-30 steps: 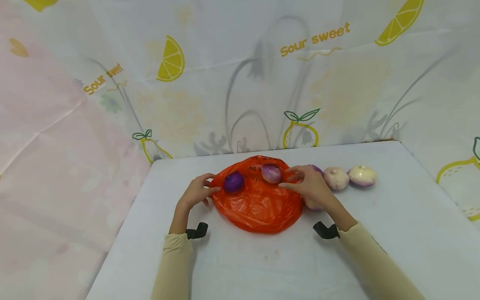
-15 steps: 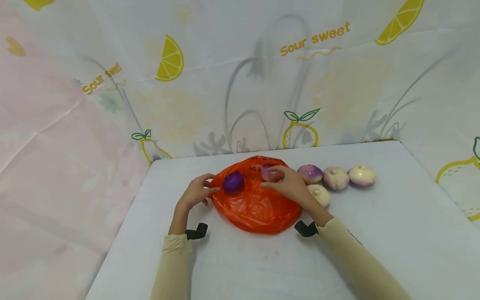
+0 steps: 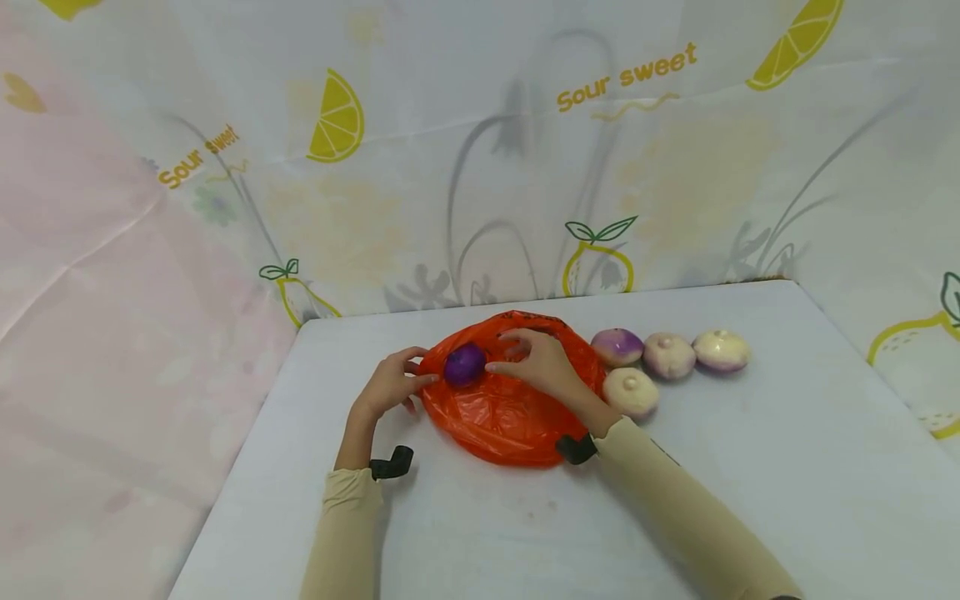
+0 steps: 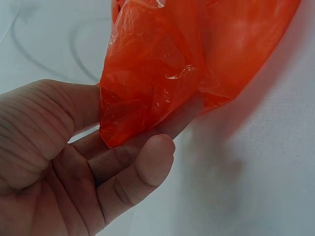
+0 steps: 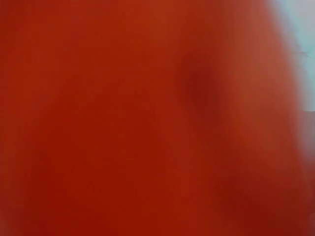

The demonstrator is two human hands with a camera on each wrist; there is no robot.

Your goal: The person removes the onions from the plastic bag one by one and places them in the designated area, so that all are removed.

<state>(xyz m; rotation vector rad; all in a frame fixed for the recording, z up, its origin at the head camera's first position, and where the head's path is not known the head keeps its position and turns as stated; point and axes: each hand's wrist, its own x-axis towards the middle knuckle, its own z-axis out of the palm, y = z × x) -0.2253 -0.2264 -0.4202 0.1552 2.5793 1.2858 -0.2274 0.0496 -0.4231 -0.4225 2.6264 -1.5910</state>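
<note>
In the head view, a red bag (image 3: 517,425) lies in the middle of a white surface (image 3: 465,525), and a purple bulb (image 3: 464,365) sits on its left half. The left hand (image 3: 390,383) holds the bag's left edge, thumb and fingers pinching the plastic. The right hand (image 3: 543,362) is over the bag's upper right part, its fingers curved and spread from the thumb, with red showing in the gap; the thumb tip is just beside the purple bulb, and whether it touches cannot be told. To the right of the bag sit a violet-and-white bulb (image 3: 617,347), a pinkish bulb (image 3: 669,356) and a cream bulb (image 3: 722,351) in a row, with a pale bulb (image 3: 631,393) in front, next to the bag. Behind stands a cloth (image 3: 420,208) printed with lemons and "Sour sweet"

In the left wrist view, the bag's corner hangs between the thumb and the fingers, one of them seen through the thin plastic

In the right wrist view, blurred red fills nearly everything; the fingers cannot be made out there
</note>
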